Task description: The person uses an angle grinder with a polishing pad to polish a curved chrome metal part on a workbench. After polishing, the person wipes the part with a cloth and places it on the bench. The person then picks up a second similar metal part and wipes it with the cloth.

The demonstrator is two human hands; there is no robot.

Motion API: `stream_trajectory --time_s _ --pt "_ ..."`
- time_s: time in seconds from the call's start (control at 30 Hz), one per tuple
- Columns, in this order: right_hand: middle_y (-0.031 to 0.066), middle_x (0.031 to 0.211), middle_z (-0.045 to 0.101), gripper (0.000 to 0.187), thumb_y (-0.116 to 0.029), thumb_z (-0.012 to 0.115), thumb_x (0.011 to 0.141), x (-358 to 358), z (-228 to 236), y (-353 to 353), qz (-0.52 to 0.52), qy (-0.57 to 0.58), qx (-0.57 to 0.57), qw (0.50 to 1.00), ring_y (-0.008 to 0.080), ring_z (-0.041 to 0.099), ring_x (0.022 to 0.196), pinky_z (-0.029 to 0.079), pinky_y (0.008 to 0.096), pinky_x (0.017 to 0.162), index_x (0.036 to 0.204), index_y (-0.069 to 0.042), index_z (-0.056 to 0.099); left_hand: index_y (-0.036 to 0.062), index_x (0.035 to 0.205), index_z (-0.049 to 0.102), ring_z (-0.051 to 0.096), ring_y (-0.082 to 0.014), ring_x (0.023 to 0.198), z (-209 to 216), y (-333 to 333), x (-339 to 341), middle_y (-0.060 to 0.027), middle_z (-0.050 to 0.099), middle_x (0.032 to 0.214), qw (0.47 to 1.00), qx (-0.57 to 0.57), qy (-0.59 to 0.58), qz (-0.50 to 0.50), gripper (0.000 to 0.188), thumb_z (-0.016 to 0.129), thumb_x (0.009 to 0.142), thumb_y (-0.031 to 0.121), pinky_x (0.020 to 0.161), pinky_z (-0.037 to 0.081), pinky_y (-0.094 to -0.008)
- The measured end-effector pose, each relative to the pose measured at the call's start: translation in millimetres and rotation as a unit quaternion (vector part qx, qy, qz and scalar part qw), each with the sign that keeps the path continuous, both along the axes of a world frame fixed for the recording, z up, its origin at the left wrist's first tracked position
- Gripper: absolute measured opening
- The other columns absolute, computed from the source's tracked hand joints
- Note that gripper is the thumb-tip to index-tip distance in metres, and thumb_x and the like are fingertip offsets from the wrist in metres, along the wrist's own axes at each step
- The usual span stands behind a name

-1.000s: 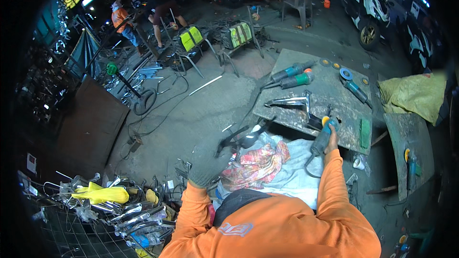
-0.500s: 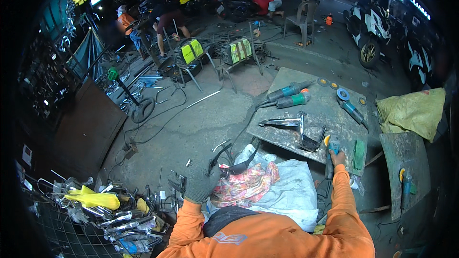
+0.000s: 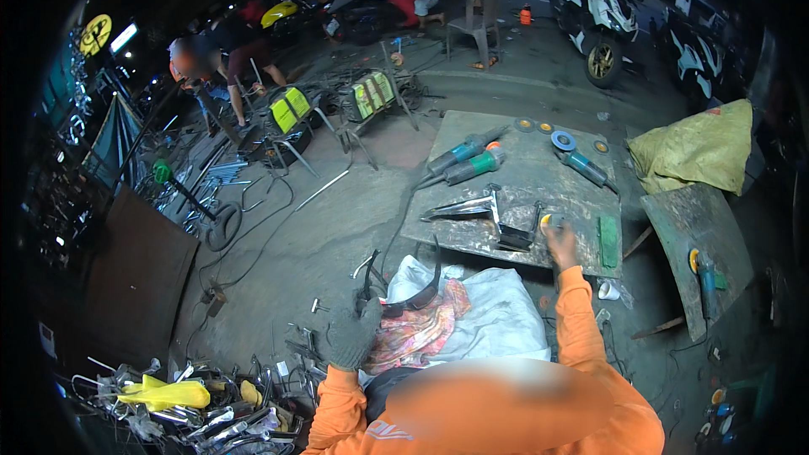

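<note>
Head view: what do the person's hands have?

Gloved, the left hand has its grip closed around one side of dark sunglasses, over a patterned cloth; whether they touch it cannot be told. Bare, the right hand is at a yellow-disced grinder near the close edge of the table. The hand hides most of the tool, so how far that grip closes cannot be told.

How is this best handled?

Probably with the grinder lying flat and steady, fingertips off the disc, and the chrome bracket just left of it unbumped. The sunglasses likely want a light hold at the side, with the glove's knit away from the lenses.

And the pose?

The right arm, in an orange sleeve, reaches well forward, fingers pointing toward the table's far side. The left arm is bent, its hand nearer the body. The sunglasses are unfolded, their side pieces pointing away from the person.
</note>
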State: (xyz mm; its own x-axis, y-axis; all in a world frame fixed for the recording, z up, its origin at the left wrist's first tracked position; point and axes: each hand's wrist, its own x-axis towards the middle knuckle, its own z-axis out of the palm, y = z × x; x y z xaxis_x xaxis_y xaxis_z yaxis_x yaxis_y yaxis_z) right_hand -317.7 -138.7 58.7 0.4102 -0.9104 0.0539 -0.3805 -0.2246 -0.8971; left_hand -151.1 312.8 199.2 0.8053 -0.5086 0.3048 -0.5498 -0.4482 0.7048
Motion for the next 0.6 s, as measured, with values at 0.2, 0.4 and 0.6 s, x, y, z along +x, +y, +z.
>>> stream_trajectory --time_s 0.2,0.4,0.6 --pt "0.0028 0.092 0.068 0.053 -0.034 0.081 0.092 36 117 135 0.435 -0.034 0.14 0.889 0.0068 0.059 0.073 0.045 0.0237 0.059 0.128 0.0 0.061 -0.0029 0.115 0.068 0.064 -0.0177 0.079 20 -39 -3 -0.0098 0.069 0.088 0.998 -0.021 0.009 -0.066 0.028 0.07 0.094 0.015 0.073 0.052 -0.0346" --pt "-0.0003 0.083 0.067 0.026 -0.03 0.075 0.098 34 168 144 0.386 -0.187 0.239 0.871 0.0036 0.056 0.059 0.044 0.0206 0.051 0.098 -0.005 0.069 -0.0022 0.123 0.065 0.064 -0.0172 0.087 58 -49 3 -0.0107 0.069 0.097 0.98 -0.077 0.174 -0.064 0.031 0.067 0.097 0.015 0.08 0.052 -0.0327" --pt "0.0005 0.076 0.065 0.023 -0.026 0.074 0.098 15 286 121 0.349 -0.23 -0.087 0.904 0.0061 0.058 0.06 0.047 0.0252 0.055 0.096 -0.003 0.071 0.0036 0.128 0.064 0.062 -0.0149 0.096 156 -72 9 -0.0047 0.066 0.108 0.945 -0.236 0.132 -0.187 0.035 0.069 0.094 0.012 0.084 0.053 -0.0324"
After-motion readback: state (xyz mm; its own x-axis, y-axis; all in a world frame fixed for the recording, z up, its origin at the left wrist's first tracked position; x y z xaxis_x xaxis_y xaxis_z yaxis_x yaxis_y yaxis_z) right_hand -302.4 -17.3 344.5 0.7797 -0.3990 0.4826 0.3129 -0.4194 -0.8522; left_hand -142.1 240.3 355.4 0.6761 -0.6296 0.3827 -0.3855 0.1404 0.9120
